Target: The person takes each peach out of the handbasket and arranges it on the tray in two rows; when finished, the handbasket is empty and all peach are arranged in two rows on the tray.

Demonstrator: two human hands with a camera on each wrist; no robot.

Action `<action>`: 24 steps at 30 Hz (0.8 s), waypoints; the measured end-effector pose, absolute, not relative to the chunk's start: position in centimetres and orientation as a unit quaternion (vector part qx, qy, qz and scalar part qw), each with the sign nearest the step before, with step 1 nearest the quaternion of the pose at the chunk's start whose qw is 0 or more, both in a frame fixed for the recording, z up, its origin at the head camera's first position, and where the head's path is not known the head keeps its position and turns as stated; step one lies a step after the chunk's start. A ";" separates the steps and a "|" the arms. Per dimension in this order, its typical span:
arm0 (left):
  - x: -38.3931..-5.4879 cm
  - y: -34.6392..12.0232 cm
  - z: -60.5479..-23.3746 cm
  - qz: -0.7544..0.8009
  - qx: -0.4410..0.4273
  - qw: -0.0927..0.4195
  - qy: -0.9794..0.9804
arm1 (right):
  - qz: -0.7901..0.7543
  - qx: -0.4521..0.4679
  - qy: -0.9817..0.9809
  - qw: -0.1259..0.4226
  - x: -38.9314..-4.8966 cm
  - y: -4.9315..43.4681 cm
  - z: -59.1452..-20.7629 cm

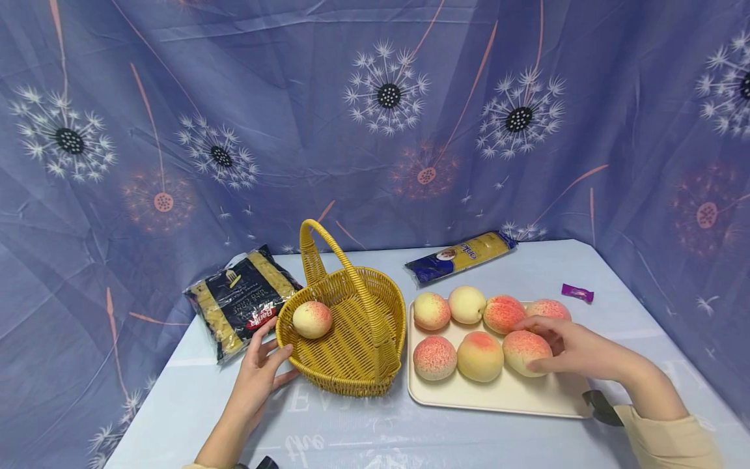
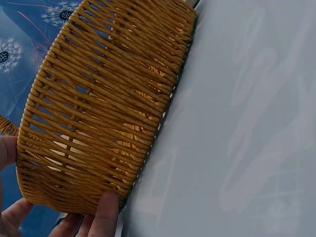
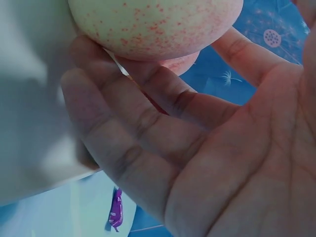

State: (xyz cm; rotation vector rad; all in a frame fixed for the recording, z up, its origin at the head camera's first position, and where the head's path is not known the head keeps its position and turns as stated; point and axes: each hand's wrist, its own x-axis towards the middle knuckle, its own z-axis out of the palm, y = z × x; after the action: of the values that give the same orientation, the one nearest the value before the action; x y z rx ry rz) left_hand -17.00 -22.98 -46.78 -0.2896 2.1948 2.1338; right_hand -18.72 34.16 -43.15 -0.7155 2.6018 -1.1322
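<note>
A yellow wicker basket [image 1: 351,384] with a tall arched handle stands on the table, one peach [image 1: 312,320] at its left end inside. My left hand [image 1: 258,374] rests spread fingers against the outside of that end; in the left wrist view its fingertips touch the woven wall [image 2: 98,98]. On the right, my right hand [image 1: 577,348] holds a red-speckled peach [image 1: 524,352] at the front of a cream tray [image 1: 469,396], thumb on the near side. From the right wrist view, the fingers [image 3: 138,118] bend beneath this peach. Several other peaches [image 1: 435,358] lie in the tray.
A dark pasta bag [image 1: 243,296] lies left of the basket, partly behind it. Another blue-and-yellow pasta pack [image 1: 463,257] lies at the back. A purple-wrapped sweet [image 1: 577,292] is behind the tray at right. A dandelion-patterned cloth [image 1: 293,130] hangs behind the table.
</note>
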 end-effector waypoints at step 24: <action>-17.0 -23.0 -46.8 0.698 -0.094 0.035 0.710 | -0.397 -0.248 0.874 0.129 -18.8 33.1 -43.4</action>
State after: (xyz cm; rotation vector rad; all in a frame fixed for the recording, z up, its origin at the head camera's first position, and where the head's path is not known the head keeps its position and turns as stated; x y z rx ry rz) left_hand -17.02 -23.01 -46.82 -0.2875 2.1801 2.1431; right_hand -18.80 33.15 -43.41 -0.7224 2.5418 -1.1547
